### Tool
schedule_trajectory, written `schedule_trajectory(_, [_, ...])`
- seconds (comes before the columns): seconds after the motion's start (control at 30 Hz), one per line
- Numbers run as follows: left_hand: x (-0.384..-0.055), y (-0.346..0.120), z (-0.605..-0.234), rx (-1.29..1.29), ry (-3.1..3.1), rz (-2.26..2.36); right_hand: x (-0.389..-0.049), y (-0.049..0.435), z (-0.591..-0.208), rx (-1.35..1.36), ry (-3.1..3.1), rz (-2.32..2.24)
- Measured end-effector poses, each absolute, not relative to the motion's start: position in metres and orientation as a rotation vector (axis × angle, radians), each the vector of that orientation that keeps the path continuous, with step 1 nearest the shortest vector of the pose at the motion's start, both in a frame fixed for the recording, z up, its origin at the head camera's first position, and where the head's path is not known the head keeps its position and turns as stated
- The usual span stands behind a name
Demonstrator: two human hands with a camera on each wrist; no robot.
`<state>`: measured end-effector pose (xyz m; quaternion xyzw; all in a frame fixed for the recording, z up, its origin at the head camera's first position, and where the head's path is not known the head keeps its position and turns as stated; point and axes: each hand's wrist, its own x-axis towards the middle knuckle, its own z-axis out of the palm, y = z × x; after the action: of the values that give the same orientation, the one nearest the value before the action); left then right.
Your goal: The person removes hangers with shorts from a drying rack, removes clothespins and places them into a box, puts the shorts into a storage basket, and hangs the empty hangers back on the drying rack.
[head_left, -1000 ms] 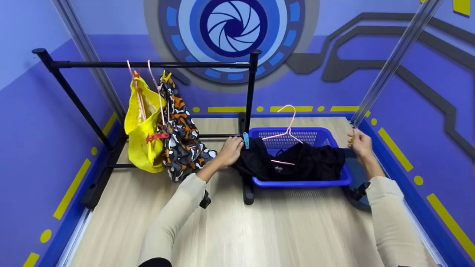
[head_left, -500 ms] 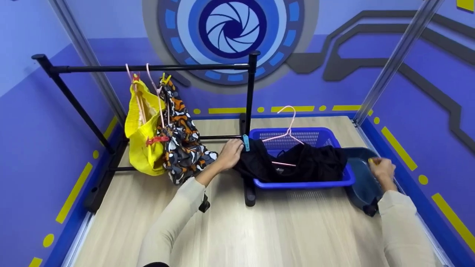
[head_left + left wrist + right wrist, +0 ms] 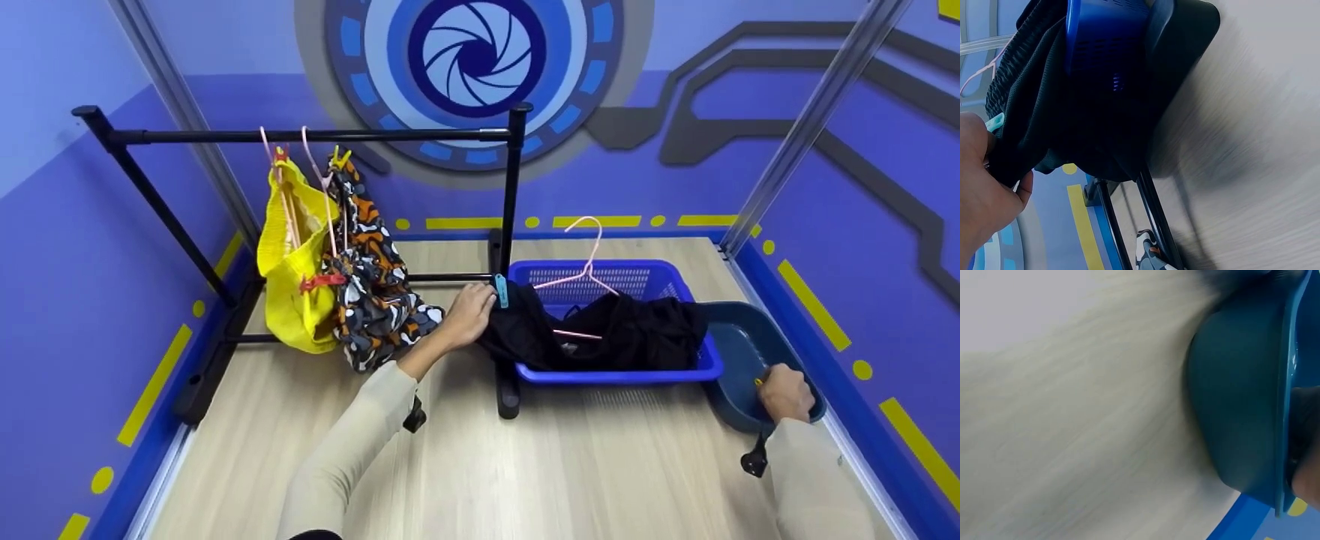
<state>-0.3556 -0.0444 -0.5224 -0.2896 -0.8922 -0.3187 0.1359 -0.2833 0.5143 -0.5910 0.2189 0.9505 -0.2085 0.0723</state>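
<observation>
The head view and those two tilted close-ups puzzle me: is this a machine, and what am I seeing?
No machine: just a person working bare-handed. One camera, worn on the head, looks forward and down; the close-ups are taken from each wrist.

The left hand has its grip on a black garment, beside a turquoise clothespin. The garment lies across a blue basket with a pink hanger. The right hand, at a teal tub, holds a yellow thing too small to make out. Basket and tub stand on a pale surface. To the left, a yellow garment and a patterned one hang from a black rack.
</observation>
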Motion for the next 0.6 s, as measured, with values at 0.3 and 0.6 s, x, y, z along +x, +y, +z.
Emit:
schedule_trajectory(0.3, [-0.351,-0.045,-0.521,-0.848,-2.573,-0.906,-0.277,0.506,-0.595,0.675,2.894,-0.577])
schedule_trajectory(0.6, [-0.352,-0.047,-0.524,-0.833,-2.585,-0.903,-0.278,0.504,-0.586,0.601,2.823,-0.577])
